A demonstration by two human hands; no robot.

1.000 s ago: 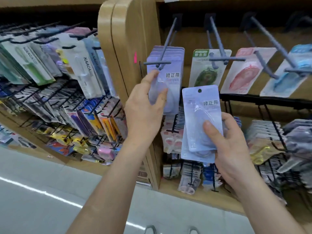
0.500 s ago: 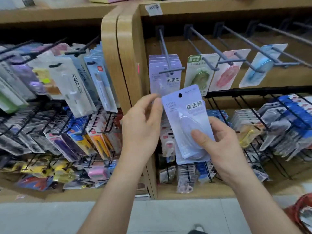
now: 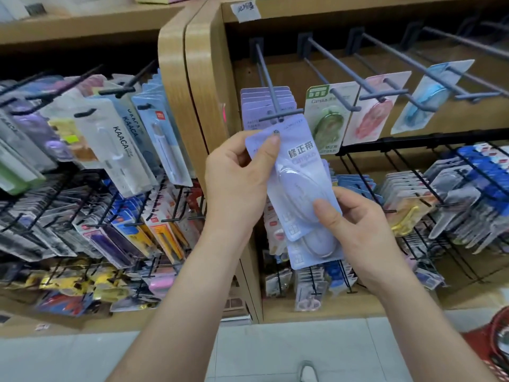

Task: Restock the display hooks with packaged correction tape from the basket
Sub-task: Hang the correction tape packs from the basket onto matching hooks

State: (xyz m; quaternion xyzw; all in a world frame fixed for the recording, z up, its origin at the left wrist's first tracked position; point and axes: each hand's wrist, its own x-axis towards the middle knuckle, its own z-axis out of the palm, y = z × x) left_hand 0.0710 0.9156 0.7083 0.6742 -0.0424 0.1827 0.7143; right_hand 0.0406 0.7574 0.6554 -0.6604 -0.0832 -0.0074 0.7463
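Observation:
Both hands hold a small stack of lilac correction tape packs (image 3: 298, 176) in front of the shelf. My left hand (image 3: 237, 180) pinches the front pack's top corner, thumb tip beside its hang hole. My right hand (image 3: 355, 230) grips the lower end of the stack, thumb on the blister. Just above and behind, several matching lilac packs (image 3: 264, 106) hang on a grey display hook (image 3: 268, 86). The red basket (image 3: 495, 346) shows at the bottom right corner.
Neighbouring grey hooks carry a green pack (image 3: 327, 117), a pink pack (image 3: 371, 114) and a blue pack (image 3: 429, 97). A black wire rack (image 3: 440, 194) below is crowded with packs. A wooden shelf post (image 3: 192, 106) divides off the left display of pens and KAACA packs (image 3: 121, 144).
My left hand left the hanging lilac packs and came down to pinch the top of the front pack in my right hand. The view tilted down, showing the basket.

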